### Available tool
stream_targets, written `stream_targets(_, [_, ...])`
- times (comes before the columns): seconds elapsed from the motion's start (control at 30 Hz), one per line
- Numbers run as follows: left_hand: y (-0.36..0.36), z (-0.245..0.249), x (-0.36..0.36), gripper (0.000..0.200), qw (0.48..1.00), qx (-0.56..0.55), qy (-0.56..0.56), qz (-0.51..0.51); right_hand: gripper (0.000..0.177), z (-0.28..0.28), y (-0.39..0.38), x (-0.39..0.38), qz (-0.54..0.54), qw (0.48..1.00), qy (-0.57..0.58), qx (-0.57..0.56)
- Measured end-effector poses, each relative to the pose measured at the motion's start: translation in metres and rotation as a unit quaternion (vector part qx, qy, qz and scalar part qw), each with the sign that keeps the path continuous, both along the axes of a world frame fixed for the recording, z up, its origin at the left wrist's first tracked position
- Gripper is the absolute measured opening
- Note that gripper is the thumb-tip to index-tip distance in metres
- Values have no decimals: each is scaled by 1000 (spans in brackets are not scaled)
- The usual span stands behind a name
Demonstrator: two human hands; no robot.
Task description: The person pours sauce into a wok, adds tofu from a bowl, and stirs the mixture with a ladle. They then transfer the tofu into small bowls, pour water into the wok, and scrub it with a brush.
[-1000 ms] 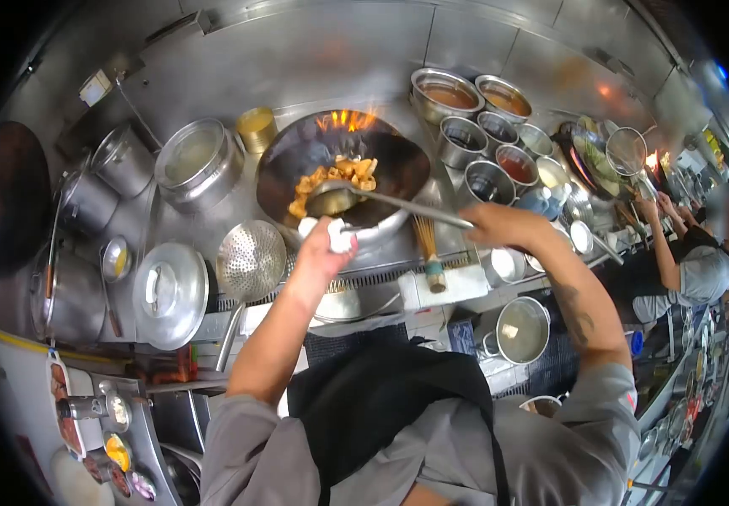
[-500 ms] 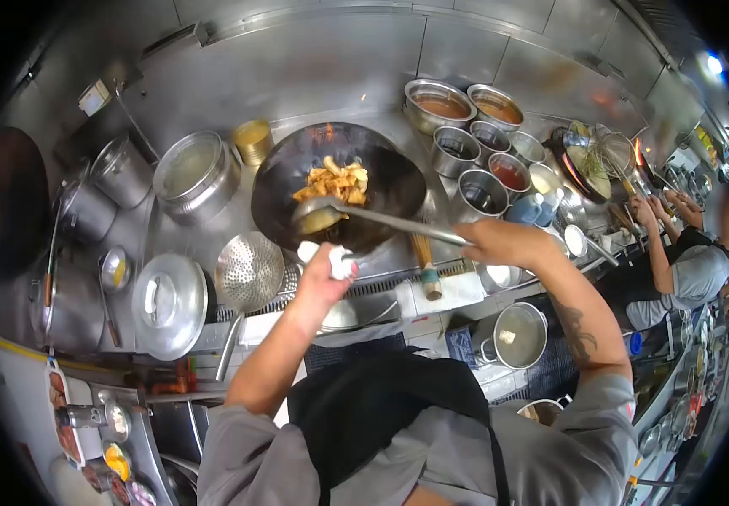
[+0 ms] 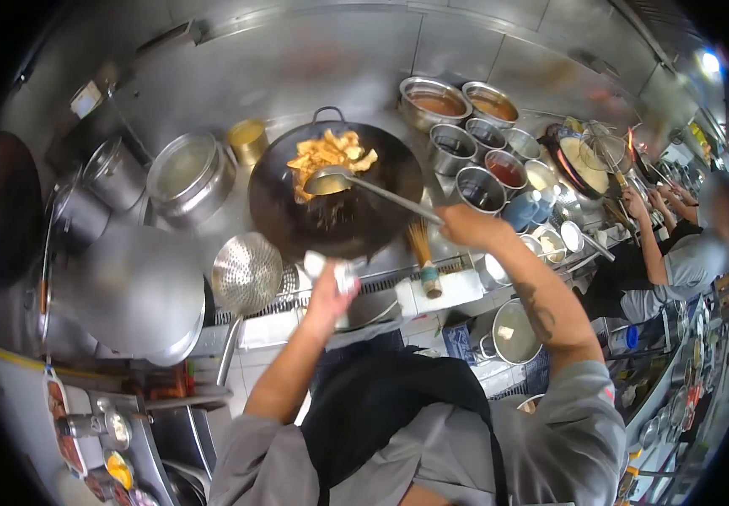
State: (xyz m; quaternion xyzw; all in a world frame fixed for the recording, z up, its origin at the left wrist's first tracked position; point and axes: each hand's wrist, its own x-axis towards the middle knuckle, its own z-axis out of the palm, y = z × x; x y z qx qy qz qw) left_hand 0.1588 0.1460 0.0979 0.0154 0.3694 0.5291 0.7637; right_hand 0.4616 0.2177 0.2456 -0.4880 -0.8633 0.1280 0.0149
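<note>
My right hand (image 3: 471, 226) is closed around the long handle of a metal ladle (image 3: 328, 180). The ladle's bowl is over the black wok (image 3: 289, 215), against golden-brown food pieces (image 3: 327, 153) near the wok's back left. My left hand (image 3: 331, 291) is closed on a white cloth (image 3: 328, 268) at the wok's near rim. What lies under the cloth is hidden. A perforated strainer (image 3: 246, 271) lies just left of my left hand. Between my hands, a brush (image 3: 428, 274) with a wooden handle stands at the counter's front edge.
Sauce pots (image 3: 481, 191) and wide bowls (image 3: 434, 103) crowd the right of the wok. Left of it are a large pot (image 3: 186, 175) and a blurred grey round shape (image 3: 141, 291). A co-worker (image 3: 676, 261) works at far right. A pot (image 3: 512, 333) stands below the counter.
The food and ladle have moved toward the wok's back, and the food is more spread. My right hand has shifted left and up; my left hand has moved slightly right and down. A blurred round shape now covers the lid.
</note>
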Motion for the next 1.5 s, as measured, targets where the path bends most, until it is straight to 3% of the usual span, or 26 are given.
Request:
stream_targets(0.07, [-38,9,10,16,999,2,29,-23,30,32,-19,-4,-24,999,5,-20])
stream_targets(0.13, [-13,-4,4,12,982,138,124,-18,31,67,-28,-9,-23,999,9,-40])
stream_targets(0.2, [24,31,-7,8,999,29,-3,15,32,93,-38,7,-7,998,5,-60])
stream_targets(0.23, [40,49,-12,7,999,49,0,3,32,108,-42,11,-15,999,-9,-52])
stream_targets(0.3, [85,4,-25,6,1000,-13,-7,-1,33,129,-45,18,-27,999,-35,-31])
stream_targets(0.43, [100,-5,-20,5,1000,-28,12,8,32,131,-26,33,-47,989,-116,74])
stream_targets(0.53, [95,-13,-15,5,999,15,31,0,22,108,-13,43,-40,979,-173,100])
stream_targets(0.57, [77,16,-5,9,997,-39,47,41,26,116,-20,39,-24,985,-154,74])
stream_targets(0.67, [28,77,5,12,999,-30,-24,-8,38,118,-35,42,16,995,-95,4])
stream_targets(0.73, [35,71,11,12,999,-30,-5,30,38,113,-33,35,29,997,-46,-55])
stream_targets(0.77, [46,63,6,12,999,23,-13,21,40,113,-35,23,-22,993,-51,-103])
stream_targets(0.8, [54,44,1,16,998,30,-58,19,40,114,-47,19,-13,992,-58,-110])
stream_targets(0.87, [29,59,12,15,999,-20,-31,20,41,123,-52,15,-1,993,-66,-97])
stream_targets(0.9, [5,101,17,14,999,-34,-30,-6,40,114,-45,29,24,990,-29,-136])
stream_targets(0.93, [8,100,18,14,998,-43,-38,6,38,115,-38,31,-2,983,-59,-174])
stream_targets(1.0, [22,94,17,12,996,-63,-52,28,35,95,-25,31,6,992,-34,-120])
stream_targets(1.07, [35,48,18,10,998,-23,-56,26,31,87,-17,18,-27,993,-60,-99])
stream_targets(1.17, [-17,-18,23,12,998,10,-58,-7,25,60,-22,15,-35,994,-72,80])
stream_targets(1.2, [-37,-23,23,14,999,-1,-47,-22,25,70,-29,16,-37,994,-69,77])
stream_targets(1.3, [-36,14,26,20,999,8,-40,-36,28,103,-48,14,-14,997,-50,53])
stream_targets(1.4, [28,37,4,19,991,129,-4,-34,30,113,-61,17,19,999,-34,-3])
stream_targets(1.47, [32,65,-1,17,998,-44,-53,1,31,125,-72,13,-8,999,-47,-27])
stream_targets(1.5, [42,63,-1,16,999,-8,-48,-6,30,122,-72,19,17,999,-28,-43])
